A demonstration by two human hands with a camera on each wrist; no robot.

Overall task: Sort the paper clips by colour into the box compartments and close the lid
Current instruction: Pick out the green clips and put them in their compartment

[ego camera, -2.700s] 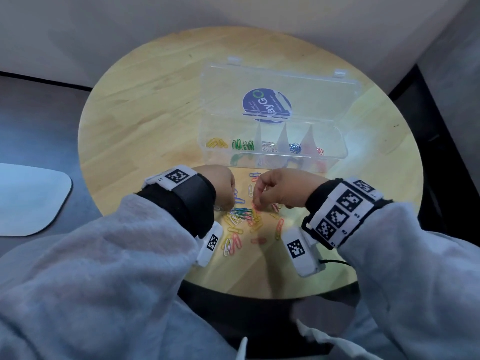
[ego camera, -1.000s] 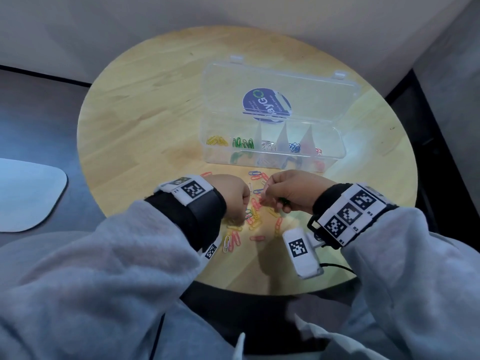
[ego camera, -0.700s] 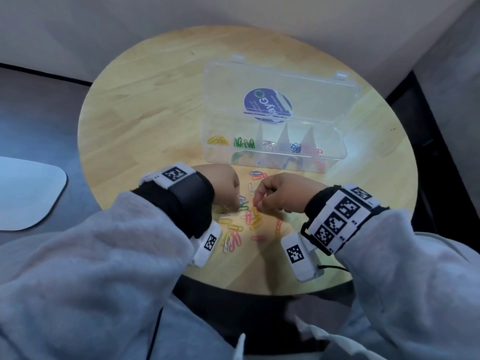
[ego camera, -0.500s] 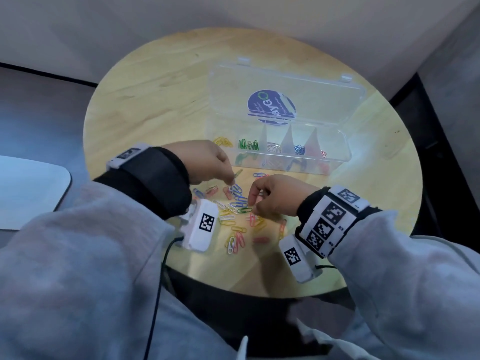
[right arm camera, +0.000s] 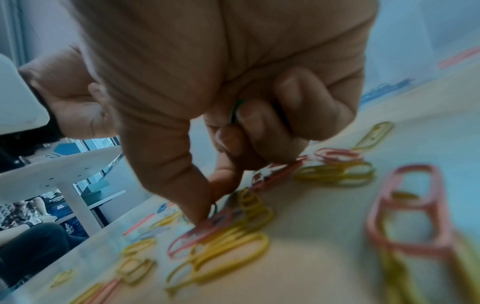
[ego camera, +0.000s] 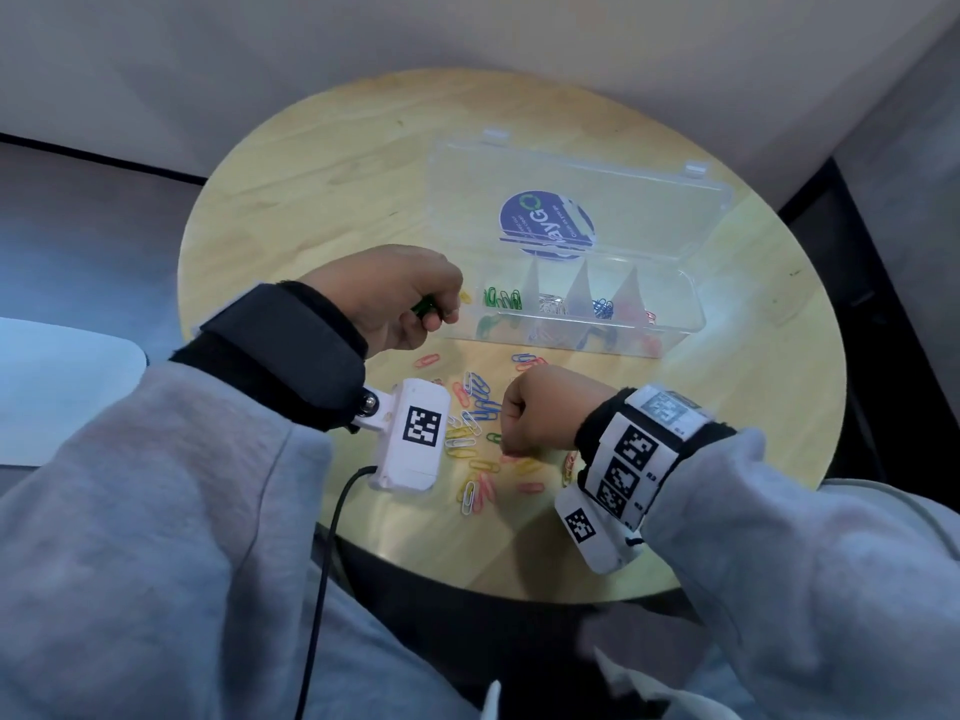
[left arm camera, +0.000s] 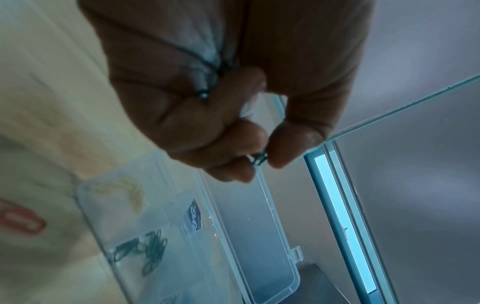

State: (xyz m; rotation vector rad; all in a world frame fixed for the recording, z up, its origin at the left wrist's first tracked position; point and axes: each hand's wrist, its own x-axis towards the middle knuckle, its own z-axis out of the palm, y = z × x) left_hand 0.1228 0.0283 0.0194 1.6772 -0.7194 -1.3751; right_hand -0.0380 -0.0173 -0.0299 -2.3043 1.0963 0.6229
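A clear plastic box [ego camera: 675, 332] stands on the round wooden table [ego camera: 311, 200], its lid [ego camera: 649, 215] open and upright behind it. Its compartments hold yellow, green [ego camera: 501, 298], silver, blue [ego camera: 602, 306] and red clips. My left hand [ego camera: 441, 311] hovers at the box's left end. It pinches a green paper clip [left arm camera: 259, 160] between thumb and finger, with more green [ego camera: 426, 307] in the curled fingers. My right hand [ego camera: 503, 449] is down on the loose mixed pile [ego camera: 478, 444]. Thumb and forefinger [right arm camera: 207, 209] pinch there, and a green clip [right arm camera: 236, 111] is tucked in the curled fingers.
Loose red, yellow, blue and white clips [right arm camera: 228, 236] lie spread between the box and the table's near edge. A cable [ego camera: 322, 563] hangs from the left wrist camera. A white surface [ego camera: 52, 387] sits off the table to the left. A wall stands close behind.
My left hand has lifted off the pile and moved forward and left to the box's left end, carrying green clips. My right hand has stayed low over the pile.
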